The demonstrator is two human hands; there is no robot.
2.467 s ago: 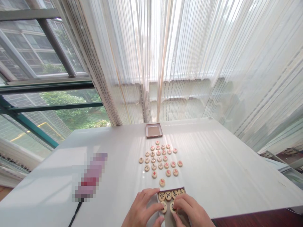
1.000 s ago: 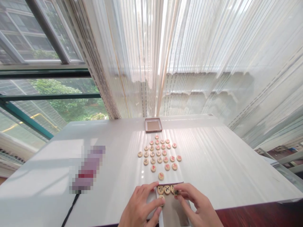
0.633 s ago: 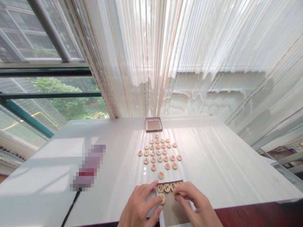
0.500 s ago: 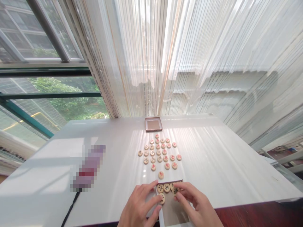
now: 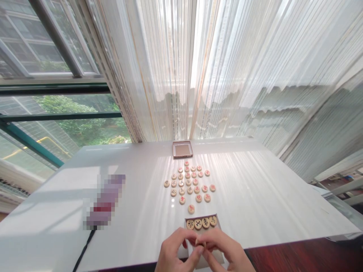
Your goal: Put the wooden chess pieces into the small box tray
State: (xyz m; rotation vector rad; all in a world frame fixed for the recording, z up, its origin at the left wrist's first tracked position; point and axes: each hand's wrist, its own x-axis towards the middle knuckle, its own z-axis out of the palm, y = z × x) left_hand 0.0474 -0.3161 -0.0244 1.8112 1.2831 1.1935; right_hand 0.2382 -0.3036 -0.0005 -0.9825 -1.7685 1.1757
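A shallow cardboard box (image 5: 186, 218) lies at the table's near edge, with a row of round wooden chess pieces (image 5: 202, 223) marked in black along its far wall. My left hand (image 5: 174, 251) and my right hand (image 5: 225, 252) meet just over the box's near half. Both have curled fingers, and the fingertips are pinched together at one spot. What the pinch holds is hidden by the fingers. Beyond the box, several loose pieces (image 5: 188, 183) marked in red lie face up in rough rows.
A small brown square lid or tray (image 5: 183, 149) sits at the far side of the white table (image 5: 269, 200), near the sheer curtain (image 5: 227, 75). A blurred pink-red object (image 5: 104, 202) with a black cable (image 5: 85, 251) lies at the left. A window is on the left.
Both hands have pulled back from the row of pieces and come together over the box's near half. The row of pieces in the box now shows uncovered.
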